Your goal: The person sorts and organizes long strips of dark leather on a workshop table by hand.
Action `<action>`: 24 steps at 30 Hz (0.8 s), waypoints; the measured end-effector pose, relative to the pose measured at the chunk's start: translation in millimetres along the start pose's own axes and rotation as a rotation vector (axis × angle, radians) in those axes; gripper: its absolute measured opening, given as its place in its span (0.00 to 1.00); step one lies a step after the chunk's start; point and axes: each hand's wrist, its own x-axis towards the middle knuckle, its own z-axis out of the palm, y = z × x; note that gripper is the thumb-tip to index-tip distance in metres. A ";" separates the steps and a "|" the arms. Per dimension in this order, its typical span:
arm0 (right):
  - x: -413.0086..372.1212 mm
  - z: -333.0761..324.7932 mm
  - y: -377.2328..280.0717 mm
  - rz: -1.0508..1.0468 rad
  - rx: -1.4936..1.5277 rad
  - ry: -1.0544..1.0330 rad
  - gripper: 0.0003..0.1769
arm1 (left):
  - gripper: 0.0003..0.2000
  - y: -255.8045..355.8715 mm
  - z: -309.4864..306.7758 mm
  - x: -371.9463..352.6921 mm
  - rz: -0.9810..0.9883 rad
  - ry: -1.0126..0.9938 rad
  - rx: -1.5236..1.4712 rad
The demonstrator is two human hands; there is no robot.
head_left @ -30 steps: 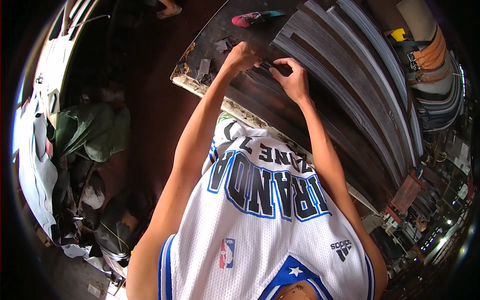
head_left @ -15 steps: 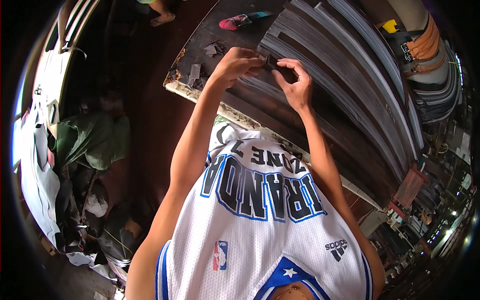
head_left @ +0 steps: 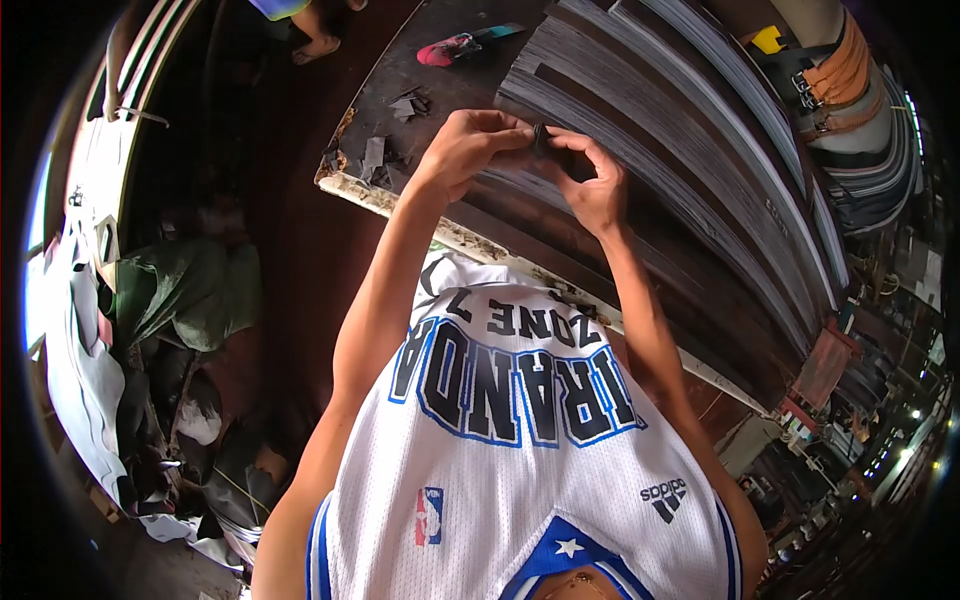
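Here the left hand (head_left: 468, 148) and right hand (head_left: 597, 182) both pinch one dark strip (head_left: 540, 136), fingertips closed on it, just above the stacked sheets (head_left: 660, 110).

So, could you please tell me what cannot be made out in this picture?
Head view, small dark piece: mostly covered by the fingertips of the left hand and right hand; shape and material unclear.
Head view, scraps by the table corner: too small to identify.
Head view, another person's foot: the rest is cut off by the top edge.
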 end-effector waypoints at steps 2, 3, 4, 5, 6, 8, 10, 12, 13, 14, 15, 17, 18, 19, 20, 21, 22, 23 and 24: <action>-1.7 -0.5 1.2 -0.035 -0.005 0.005 0.15 | 0.11 -0.9 2.3 -1.8 0.009 -0.005 -0.009; -2.9 -0.9 1.9 -0.046 -0.001 0.011 0.15 | 0.11 -1.1 3.4 -2.8 0.017 -0.009 -0.019; -3.7 -1.7 1.9 -0.059 0.003 0.016 0.15 | 0.11 -0.8 5.2 -4.1 0.018 -0.009 -0.016; -4.6 -2.1 1.6 -0.058 0.004 0.018 0.15 | 0.11 -0.9 6.9 -5.4 0.015 -0.014 -0.038; -5.4 -2.7 0.8 -0.066 0.013 0.027 0.16 | 0.11 -1.3 8.6 -6.3 0.011 -0.019 -0.060; -7.8 -3.9 1.2 -0.075 0.022 0.036 0.16 | 0.11 -3.4 12.5 -7.6 0.020 -0.013 -0.045; -10.7 -5.1 3.8 -0.091 0.007 0.040 0.16 | 0.11 -6.6 14.7 -7.5 0.027 -0.006 -0.031; -12.0 -5.9 4.1 -0.081 0.010 0.032 0.16 | 0.11 -10.1 15.5 -7.3 0.066 -0.008 -0.025; -12.3 -6.1 4.3 -0.073 0.013 0.024 0.16 | 0.11 -10.3 15.7 -7.8 0.066 -0.008 -0.024; -12.9 -6.8 3.9 -0.076 0.014 0.026 0.16 | 0.11 -9.6 16.9 -9.7 0.068 -0.006 -0.007; -13.3 -6.7 4.6 -0.065 0.025 0.021 0.16 | 0.11 -9.6 17.1 -10.5 0.067 -0.005 0.008; -12.9 -6.0 5.7 -0.052 0.037 0.018 0.16 | 0.11 -10.7 15.8 -10.5 0.057 0.001 -0.013; -10.0 -2.2 9.3 -0.048 0.028 0.003 0.16 | 0.11 -13.9 10.3 -6.6 0.046 0.004 -0.043; -9.2 -1.9 9.7 -0.049 0.022 -0.009 0.17 | 0.11 -15.8 8.6 -5.7 0.046 0.004 -0.043; -8.6 -1.0 10.1 -0.049 0.022 -0.009 0.17 | 0.11 -18.6 6.0 -4.1 0.031 -0.001 -0.073; -8.8 0.9 10.3 -0.063 0.013 -0.014 0.17 | 0.11 -21.1 3.8 -3.4 0.016 -0.005 -0.104; -8.6 2.5 10.4 -0.077 0.005 -0.021 0.18 | 0.11 -23.1 1.8 -2.5 0.015 -0.003 -0.107; -8.1 3.9 10.5 -0.077 0.005 -0.024 0.18 | 0.10 -25.0 -0.4 -1.8 0.010 -0.004 -0.125; -7.6 5.5 10.5 -0.093 -0.021 -0.033 0.19 | 0.10 -26.1 -2.1 -1.9 0.006 -0.005 -0.143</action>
